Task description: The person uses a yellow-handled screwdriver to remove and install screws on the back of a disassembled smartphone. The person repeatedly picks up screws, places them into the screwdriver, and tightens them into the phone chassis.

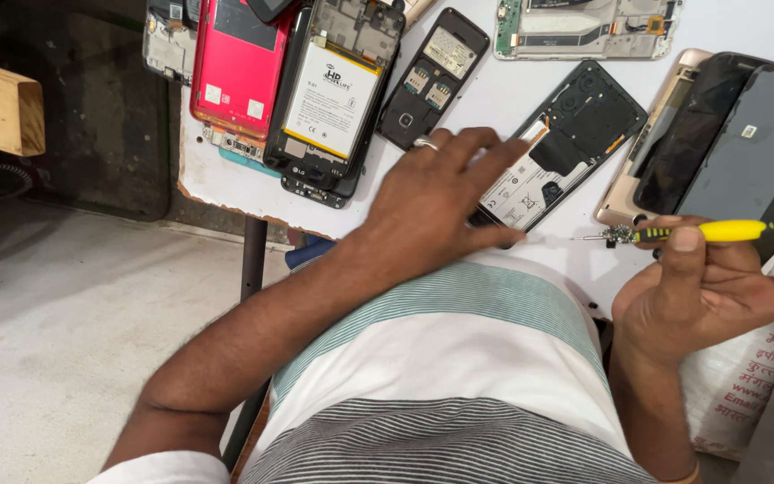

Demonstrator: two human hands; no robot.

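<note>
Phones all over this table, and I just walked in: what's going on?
A person sits at a white table strewn with opened phones. The left hand lies flat on a black phone with its back off, steadying it. The right hand holds a yellow-handled screwdriver, its tip aimed left toward that phone but apart from it. A red phone and one with its white battery exposed lie farther up.
</note>
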